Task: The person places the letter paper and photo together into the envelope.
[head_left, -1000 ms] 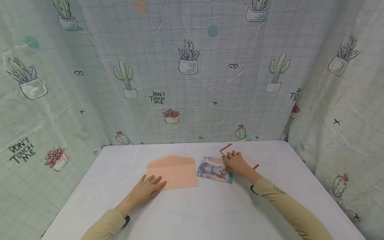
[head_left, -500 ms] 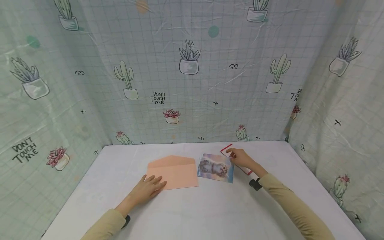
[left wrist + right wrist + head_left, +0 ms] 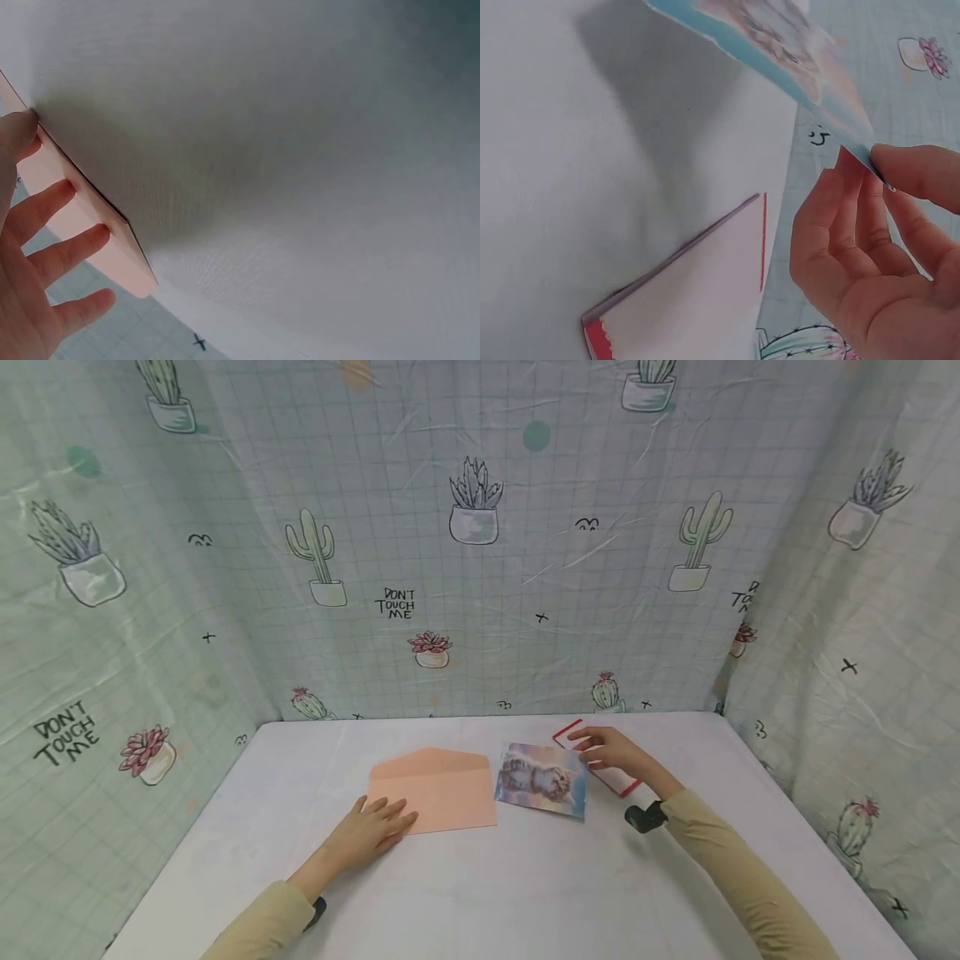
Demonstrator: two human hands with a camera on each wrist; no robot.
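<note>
My left hand (image 3: 367, 835) rests on the left part of a peach envelope (image 3: 453, 797), fingers spread, flap side away from me. In the left wrist view the fingertips (image 3: 94, 238) lie on the envelope (image 3: 124, 270) near its edge. My right hand (image 3: 618, 753) pinches a corner of a picture card (image 3: 536, 781) showing a kitten. The right wrist view shows the card (image 3: 780, 56) raised and tilted above the table, its corner between thumb and fingers. Below it lies a flat white piece with red ends (image 3: 697, 277), partly hidden by my right hand in the head view.
A white table (image 3: 480, 893) carries everything. Behind and at both sides hangs a curtain (image 3: 375, 493) printed with cacti. The red-ended white piece (image 3: 617, 783) lies just right of the card, near the back of the table.
My right hand has taken the kitten card by its corner and lifted that side off the table. The hand has shifted slightly right. The left hand stays put.
</note>
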